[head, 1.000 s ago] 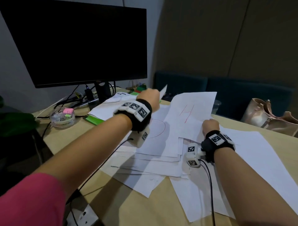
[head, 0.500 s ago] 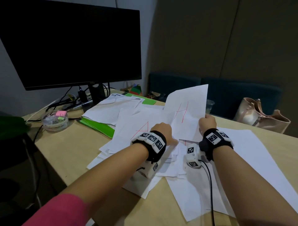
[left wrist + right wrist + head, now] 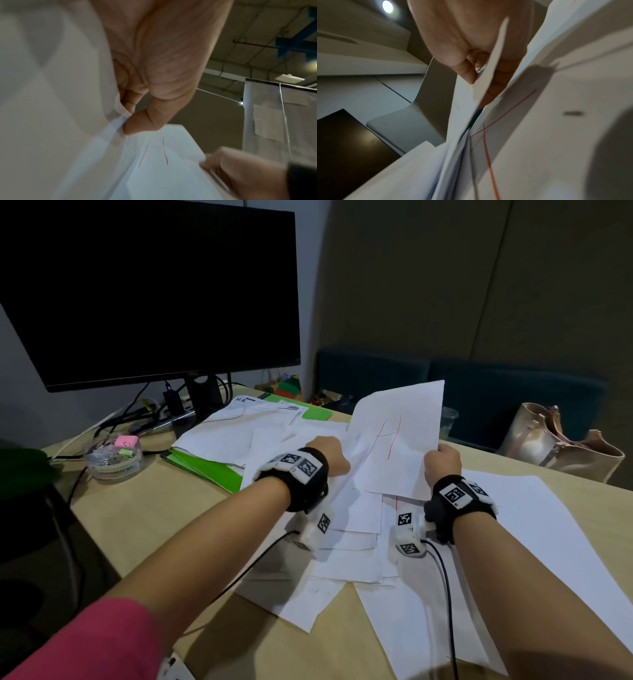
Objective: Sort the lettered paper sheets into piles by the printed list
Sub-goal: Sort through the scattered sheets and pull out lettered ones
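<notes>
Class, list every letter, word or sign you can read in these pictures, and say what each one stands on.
"H", in red, on the raised sheet that the right hand and left hand hold.
"H.R", handwritten, on the top sheet of the pile by the monitor.
Printed lines on that sheet, the clear tub's label and the wristband markers: not readable.

The thin white paper sheet with red pen strokes (image 3: pixel 399 440) looks matt and smooth, bending softly; the pale wood-look tabletop (image 3: pixel 144 508) has a dull, even finish; the black monitor screen (image 3: pixel 150 292) is dark and faintly glossy; the small round clear plastic tub (image 3: pixel 113 455) shines; the beige leather-like handbag (image 3: pixel 561 448) has a soft sheen.
</notes>
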`<action>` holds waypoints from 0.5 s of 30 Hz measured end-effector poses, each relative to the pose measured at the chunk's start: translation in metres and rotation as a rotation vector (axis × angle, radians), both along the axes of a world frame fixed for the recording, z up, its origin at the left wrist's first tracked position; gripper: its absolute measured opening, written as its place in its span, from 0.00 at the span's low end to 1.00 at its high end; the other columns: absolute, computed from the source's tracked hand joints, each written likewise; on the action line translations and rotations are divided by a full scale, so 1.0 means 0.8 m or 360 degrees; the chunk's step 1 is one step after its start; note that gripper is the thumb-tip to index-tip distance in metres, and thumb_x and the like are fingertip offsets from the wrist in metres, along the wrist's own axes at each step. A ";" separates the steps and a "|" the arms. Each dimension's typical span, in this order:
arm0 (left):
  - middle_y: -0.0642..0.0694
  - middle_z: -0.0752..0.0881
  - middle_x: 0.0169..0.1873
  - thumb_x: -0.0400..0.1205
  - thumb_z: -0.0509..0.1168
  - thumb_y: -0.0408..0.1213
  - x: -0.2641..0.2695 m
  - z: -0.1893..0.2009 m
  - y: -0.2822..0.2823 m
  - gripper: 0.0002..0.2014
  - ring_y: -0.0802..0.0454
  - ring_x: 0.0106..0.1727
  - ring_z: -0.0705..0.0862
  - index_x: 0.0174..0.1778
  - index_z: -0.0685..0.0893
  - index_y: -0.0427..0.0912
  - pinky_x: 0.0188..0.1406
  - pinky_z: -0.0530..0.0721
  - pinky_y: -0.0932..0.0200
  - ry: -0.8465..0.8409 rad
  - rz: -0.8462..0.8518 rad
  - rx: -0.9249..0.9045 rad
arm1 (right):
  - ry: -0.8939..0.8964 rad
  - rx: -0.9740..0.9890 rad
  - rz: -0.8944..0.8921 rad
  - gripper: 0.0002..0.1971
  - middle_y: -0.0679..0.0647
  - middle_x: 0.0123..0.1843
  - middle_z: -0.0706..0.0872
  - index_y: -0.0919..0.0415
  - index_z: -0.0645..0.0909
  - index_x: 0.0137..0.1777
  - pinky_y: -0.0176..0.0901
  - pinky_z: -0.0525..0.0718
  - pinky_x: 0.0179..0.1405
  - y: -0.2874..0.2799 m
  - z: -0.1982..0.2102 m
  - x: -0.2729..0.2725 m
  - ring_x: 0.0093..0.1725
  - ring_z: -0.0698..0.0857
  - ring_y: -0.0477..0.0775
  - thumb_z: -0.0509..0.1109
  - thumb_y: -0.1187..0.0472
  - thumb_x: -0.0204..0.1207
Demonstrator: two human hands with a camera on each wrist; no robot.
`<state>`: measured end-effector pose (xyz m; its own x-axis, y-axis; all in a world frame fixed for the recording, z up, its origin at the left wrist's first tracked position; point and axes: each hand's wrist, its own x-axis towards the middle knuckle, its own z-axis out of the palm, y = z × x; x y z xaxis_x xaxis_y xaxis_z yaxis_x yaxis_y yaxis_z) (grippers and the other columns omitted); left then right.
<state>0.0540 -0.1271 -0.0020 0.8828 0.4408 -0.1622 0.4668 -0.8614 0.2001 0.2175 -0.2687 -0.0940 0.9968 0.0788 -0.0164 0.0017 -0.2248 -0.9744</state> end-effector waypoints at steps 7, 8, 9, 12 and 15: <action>0.42 0.80 0.34 0.79 0.62 0.33 -0.008 0.061 0.040 0.12 0.45 0.39 0.79 0.29 0.73 0.39 0.35 0.74 0.56 -0.0041 0.0108 0.0230 | 0.0051 -0.0130 0.0060 0.06 0.61 0.35 0.71 0.69 0.71 0.38 0.46 0.67 0.42 0.011 -0.004 0.006 0.40 0.68 0.60 0.53 0.75 0.71; 0.42 0.79 0.34 0.79 0.61 0.31 -0.012 0.071 0.043 0.12 0.45 0.38 0.79 0.29 0.73 0.38 0.34 0.74 0.56 -0.0059 0.0130 0.0271 | 0.0051 -0.0127 0.0060 0.07 0.61 0.35 0.71 0.68 0.70 0.37 0.46 0.67 0.42 0.010 -0.005 0.008 0.41 0.68 0.60 0.53 0.76 0.72; 0.41 0.80 0.36 0.80 0.59 0.30 -0.016 0.079 0.047 0.10 0.44 0.39 0.79 0.32 0.75 0.37 0.34 0.75 0.55 -0.0089 0.0145 0.0301 | 0.0041 -0.0119 0.0060 0.07 0.62 0.37 0.72 0.68 0.71 0.38 0.46 0.67 0.43 0.010 -0.006 0.008 0.41 0.68 0.60 0.53 0.76 0.73; 0.37 0.81 0.59 0.81 0.57 0.28 -0.029 0.098 0.059 0.14 0.39 0.58 0.81 0.61 0.79 0.34 0.50 0.79 0.52 -0.0190 0.0179 0.0349 | 0.0005 -0.0030 -0.0002 0.10 0.62 0.42 0.74 0.76 0.75 0.47 0.45 0.67 0.43 0.009 -0.006 0.008 0.42 0.69 0.59 0.53 0.75 0.72; 0.35 0.77 0.65 0.81 0.55 0.26 -0.039 0.103 0.065 0.20 0.38 0.61 0.79 0.70 0.70 0.38 0.44 0.74 0.53 -0.0274 0.0155 0.0347 | -0.0042 -0.0001 -0.0066 0.09 0.61 0.42 0.76 0.67 0.75 0.43 0.45 0.69 0.43 0.006 0.000 0.002 0.42 0.71 0.59 0.53 0.74 0.72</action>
<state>0.0225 -0.0747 0.0807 0.8410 0.5327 0.0942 0.5246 -0.8456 0.0987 0.2187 -0.2643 -0.0943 0.9993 0.0371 0.0101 0.0183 -0.2259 -0.9740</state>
